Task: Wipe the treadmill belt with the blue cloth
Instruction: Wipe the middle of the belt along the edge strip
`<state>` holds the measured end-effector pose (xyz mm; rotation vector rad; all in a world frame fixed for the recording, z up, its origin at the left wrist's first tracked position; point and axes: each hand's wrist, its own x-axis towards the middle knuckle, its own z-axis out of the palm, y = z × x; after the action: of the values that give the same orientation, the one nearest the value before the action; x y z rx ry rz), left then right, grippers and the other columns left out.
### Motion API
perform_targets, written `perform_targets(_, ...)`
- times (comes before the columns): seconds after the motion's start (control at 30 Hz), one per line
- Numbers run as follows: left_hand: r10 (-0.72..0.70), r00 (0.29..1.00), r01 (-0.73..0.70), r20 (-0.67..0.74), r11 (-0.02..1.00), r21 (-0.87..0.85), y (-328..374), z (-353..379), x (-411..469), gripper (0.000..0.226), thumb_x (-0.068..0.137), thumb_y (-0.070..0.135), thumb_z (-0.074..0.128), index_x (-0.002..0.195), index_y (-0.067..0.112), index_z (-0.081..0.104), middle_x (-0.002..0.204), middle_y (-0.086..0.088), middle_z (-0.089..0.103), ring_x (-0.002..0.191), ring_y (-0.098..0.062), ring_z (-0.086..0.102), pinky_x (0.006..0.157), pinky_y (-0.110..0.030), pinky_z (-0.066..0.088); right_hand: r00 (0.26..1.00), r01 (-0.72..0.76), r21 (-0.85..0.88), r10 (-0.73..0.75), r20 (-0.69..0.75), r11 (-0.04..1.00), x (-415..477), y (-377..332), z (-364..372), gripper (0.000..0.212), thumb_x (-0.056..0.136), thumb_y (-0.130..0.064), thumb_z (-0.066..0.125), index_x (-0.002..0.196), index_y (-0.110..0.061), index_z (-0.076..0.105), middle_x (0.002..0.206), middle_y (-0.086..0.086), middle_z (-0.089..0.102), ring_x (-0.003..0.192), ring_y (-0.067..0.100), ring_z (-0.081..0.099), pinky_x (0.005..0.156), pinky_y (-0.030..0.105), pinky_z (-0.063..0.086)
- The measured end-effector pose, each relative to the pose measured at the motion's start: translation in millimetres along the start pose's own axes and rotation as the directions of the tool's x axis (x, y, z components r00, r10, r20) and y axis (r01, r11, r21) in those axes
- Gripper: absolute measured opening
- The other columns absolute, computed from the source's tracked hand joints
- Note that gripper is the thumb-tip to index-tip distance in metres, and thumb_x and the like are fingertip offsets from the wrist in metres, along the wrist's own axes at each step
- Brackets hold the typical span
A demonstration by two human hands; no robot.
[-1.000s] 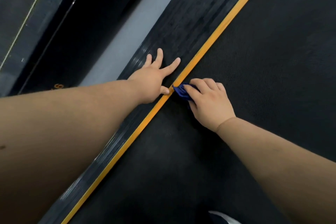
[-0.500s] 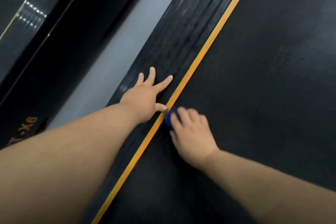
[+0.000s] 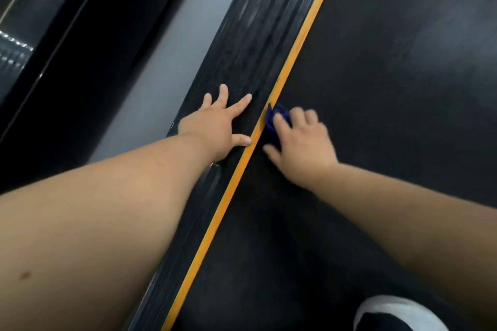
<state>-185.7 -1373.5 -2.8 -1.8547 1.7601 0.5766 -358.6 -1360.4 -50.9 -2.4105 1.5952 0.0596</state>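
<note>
1. The right hand [image 3: 304,142] is gripping the bunched blue cloth [image 3: 277,118], fingers curled over it, pressing it onto the treadmill belt [image 3: 390,88] just beside the orange stripe [image 3: 293,62].
2. The left hand [image 3: 215,126] is lying open, fingers spread, on the ribbed side rail [image 3: 250,48] across the stripe.
3. The step in hand is probably wiping the belt's edge.
4. The next move is calling for steady pressure while sliding the cloth away from the stripe.
</note>
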Motion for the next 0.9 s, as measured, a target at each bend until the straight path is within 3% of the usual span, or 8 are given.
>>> perform_targets(0.1, 0.015, 1.0, -0.015, 0.002, 1.0, -0.002, -3.7, 3.6, 1.5, 0.084, 0.086, 0.063, 0.048, 0.141, 0.053, -0.015, 0.156, 0.007, -0.02, 0.146, -0.023, -0.006, 0.096, -0.051, 0.044, 0.998, 0.069, 0.045, -0.069, 0.008, 0.997, -35.0, -26.9, 14.0, 0.059, 0.089, -0.047, 0.051, 0.137, -0.017, 0.037, 0.127, 0.01, 0.041, 0.112, 0.03, 0.041, 0.085, 0.04, 0.042)
perform_targets(0.27, 0.015, 1.0, -0.015, -0.009, 1.0, -0.004, -4.4, 5.6, 0.5, 0.086, 0.087, 0.059, 0.05, 0.141, 0.052, -0.016, 0.156, 0.006, -0.021, 0.146, -0.025, -0.006, 0.09, -0.052, 0.049, 0.91, 0.409, 0.002, -0.408, 0.071, 0.912, -72.5, -4.3, 17.3, 0.055, 0.075, -0.044, 0.07, 0.124, -0.023, 0.057, 0.116, 0.011, 0.057, 0.099, 0.033, 0.055, 0.074, 0.042, 0.047)
perform_targets(0.4, -0.011, 0.999, 0.009, -0.038, 0.999, -0.044, 5.5, 5.4, -5.3, 0.081, 0.091, 0.052, 0.051, 0.146, 0.048, -0.007, 0.158, 0.001, -0.014, 0.146, -0.027, -0.004, 0.092, -0.052, 0.047, 1.0, 0.004, -0.111, -0.004, -0.008, 0.994, -29.9, 50.4, -11.5, 0.051, 0.084, -0.052, 0.056, 0.13, -0.034, 0.045, 0.13, 0.013, 0.042, 0.115, 0.037, 0.04, 0.089, 0.047, 0.037)
perform_targets(0.47, -0.009, 0.998, 0.006, -0.058, 0.999, -0.049, 8.3, 10.2, -16.0, 0.073, 0.092, 0.053, 0.049, 0.149, 0.041, 0.005, 0.159, -0.002, -0.005, 0.146, -0.028, 0.0, 0.097, -0.051, 0.044, 0.981, -0.195, -0.077, 0.196, -0.002, 0.978, -14.7, 58.8, -22.7, 0.049, 0.09, -0.049, 0.049, 0.134, -0.028, 0.04, 0.131, 0.014, 0.037, 0.117, 0.036, 0.036, 0.092, 0.047, 0.037)
perform_targets(0.53, 0.005, 0.997, -0.006, -0.08, 1.0, -0.022, 10.4, 17.1, -22.8, 0.069, 0.093, 0.054, 0.045, 0.15, 0.032, 0.014, 0.159, -0.004, 0.0, 0.146, -0.028, 0.004, 0.102, -0.05, 0.039, 0.974, -0.228, -0.057, 0.227, -0.021, 0.972, -15.0, 45.1, -18.0, 0.048, 0.092, -0.044, 0.049, 0.134, -0.022, 0.04, 0.128, 0.015, 0.039, 0.113, 0.036, 0.037, 0.089, 0.046, 0.04)
perform_targets(0.7, 0.096, 0.995, -0.096, -0.007, 0.995, -0.019, 19.1, 35.0, -42.4, 0.082, 0.093, 0.042, 0.053, 0.152, 0.02, 0.001, 0.158, -0.006, -0.013, 0.146, -0.026, -0.007, 0.112, -0.044, 0.027, 0.989, 0.124, -0.026, -0.121, 0.08, 0.992, -82.7, -6.0, 7.9, 0.059, 0.079, -0.033, 0.068, 0.134, -0.02, 0.05, 0.118, 0.014, 0.053, 0.1, 0.037, 0.049, 0.076, 0.044, 0.047)
perform_targets(0.8, 0.16, 0.987, -0.16, 0.022, 0.987, 0.009, 3.7, 29.2, -39.5, 0.09, 0.09, 0.033, 0.06, 0.151, 0.022, -0.005, 0.157, -0.004, -0.018, 0.145, -0.026, -0.008, 0.11, -0.043, 0.033, 0.923, 0.333, -0.009, -0.324, 0.206, 0.943, -99.3, -1.1, 0.3, 0.06, 0.09, -0.035, 0.055, 0.145, -0.031, 0.031, 0.139, 0.008, 0.037, 0.121, 0.032, 0.037, 0.093, 0.042, 0.042)
perform_targets(0.9, 0.183, 0.983, -0.183, 0.027, 0.983, 0.018, 4.2, 28.4, -38.6, 0.091, 0.09, 0.033, 0.062, 0.151, 0.023, -0.005, 0.157, -0.003, -0.018, 0.145, -0.027, -0.007, 0.107, -0.043, 0.037, 0.871, 0.344, -0.034, -0.306, 0.385, 0.938, -81.8, 24.0, -17.9, 0.059, 0.095, -0.042, 0.046, 0.147, -0.042, 0.017, 0.145, 0.006, 0.022, 0.126, 0.03, 0.029, 0.097, 0.042, 0.043)
